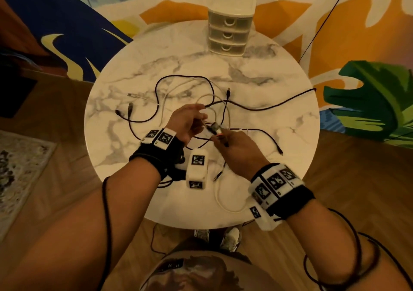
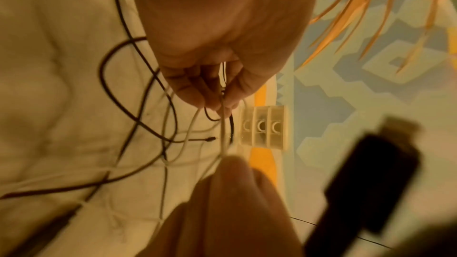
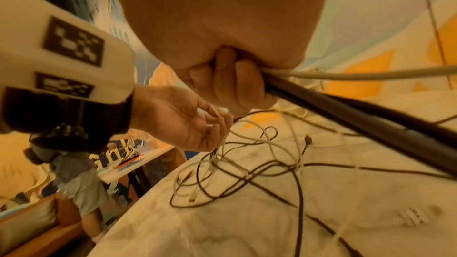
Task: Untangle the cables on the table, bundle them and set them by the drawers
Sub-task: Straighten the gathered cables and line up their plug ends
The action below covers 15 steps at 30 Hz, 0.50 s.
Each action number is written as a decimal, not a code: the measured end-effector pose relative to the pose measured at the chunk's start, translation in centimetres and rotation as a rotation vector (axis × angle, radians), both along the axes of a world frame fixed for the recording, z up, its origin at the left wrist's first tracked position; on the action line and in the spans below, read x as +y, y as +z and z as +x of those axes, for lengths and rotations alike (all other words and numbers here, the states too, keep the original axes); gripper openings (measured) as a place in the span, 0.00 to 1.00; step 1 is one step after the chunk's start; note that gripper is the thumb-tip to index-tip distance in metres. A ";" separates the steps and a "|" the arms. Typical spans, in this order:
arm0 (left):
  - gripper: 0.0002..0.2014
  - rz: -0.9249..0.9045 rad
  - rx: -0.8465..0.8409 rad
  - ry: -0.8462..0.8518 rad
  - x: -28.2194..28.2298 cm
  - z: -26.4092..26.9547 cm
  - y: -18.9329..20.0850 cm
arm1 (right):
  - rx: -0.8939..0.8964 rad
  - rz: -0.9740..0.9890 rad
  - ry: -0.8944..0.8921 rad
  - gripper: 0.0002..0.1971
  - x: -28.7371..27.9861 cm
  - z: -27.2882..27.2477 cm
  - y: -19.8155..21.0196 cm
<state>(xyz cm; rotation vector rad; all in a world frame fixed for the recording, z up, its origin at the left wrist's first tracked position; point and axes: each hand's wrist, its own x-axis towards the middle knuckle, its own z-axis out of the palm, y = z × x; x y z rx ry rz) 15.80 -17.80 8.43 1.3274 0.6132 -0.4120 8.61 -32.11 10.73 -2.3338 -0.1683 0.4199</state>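
Black cables (image 1: 257, 108) and white cables (image 1: 228, 114) lie tangled in loops on the round marble table (image 1: 279, 71). My left hand (image 1: 202, 115) hovers over the tangle and pinches a white cable (image 2: 222, 124) between thumb and fingertips (image 2: 210, 97). Close beside it, my right hand (image 1: 220, 137) curls its fingers (image 3: 237, 83) round a black cable (image 3: 346, 112) and a white cable (image 3: 371, 74) together. A white three-drawer unit (image 1: 230, 36) stands at the table's far edge. Loose plugs lie at the left (image 1: 130, 107) and right (image 1: 280, 152).
One black cable (image 1: 310, 89) runs off the table's right edge. A painted wall rises behind the drawers. Wood floor surrounds the table, with a rug (image 1: 20, 170) at left. Another person (image 3: 74, 179) shows low in the right wrist view.
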 end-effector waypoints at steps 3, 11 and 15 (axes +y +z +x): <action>0.18 -0.067 0.016 0.171 0.1 1.7 0.1 | -0.014 0.073 -0.113 0.19 -1.6 -0.6 0.8; 0.18 0.058 0.077 0.174 1.3 1.0 -2.3 | -0.022 0.238 -0.364 0.21 -4.5 -2.5 1.0; 0.13 0.084 0.071 0.162 1.9 0.0 -2.8 | -0.032 0.214 -0.437 0.18 -5.7 -2.6 -0.5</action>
